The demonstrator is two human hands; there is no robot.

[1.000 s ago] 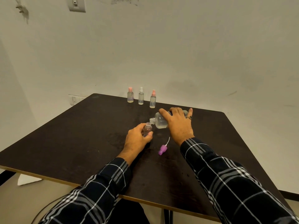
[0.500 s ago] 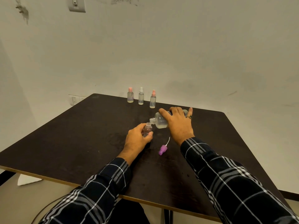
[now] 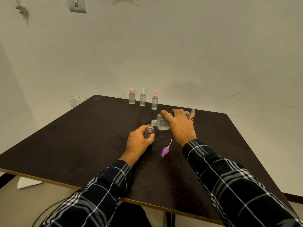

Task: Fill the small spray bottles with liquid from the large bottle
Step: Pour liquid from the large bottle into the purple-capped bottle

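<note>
My left hand (image 3: 138, 141) grips a small open spray bottle (image 3: 149, 131) that stands upright on the dark table (image 3: 82, 136). My right hand (image 3: 179, 125) holds the large clear bottle (image 3: 161, 122) tipped on its side, its open neck just above and to the right of the small bottle's mouth. A purple spray cap (image 3: 164, 151) with its white tube lies on the table between my wrists. Three capped small spray bottles stand in a row at the far edge: one with a pink cap (image 3: 132, 97), one with a white cap (image 3: 142, 97), one with a pink sprayer (image 3: 154, 101).
The table's near edge runs below my forearms and its right corner lies past my right hand. A white wall stands close behind the far edge. A dark cable (image 3: 45, 213) hangs below the table at the lower left, near a white sheet (image 3: 27, 183) on the floor.
</note>
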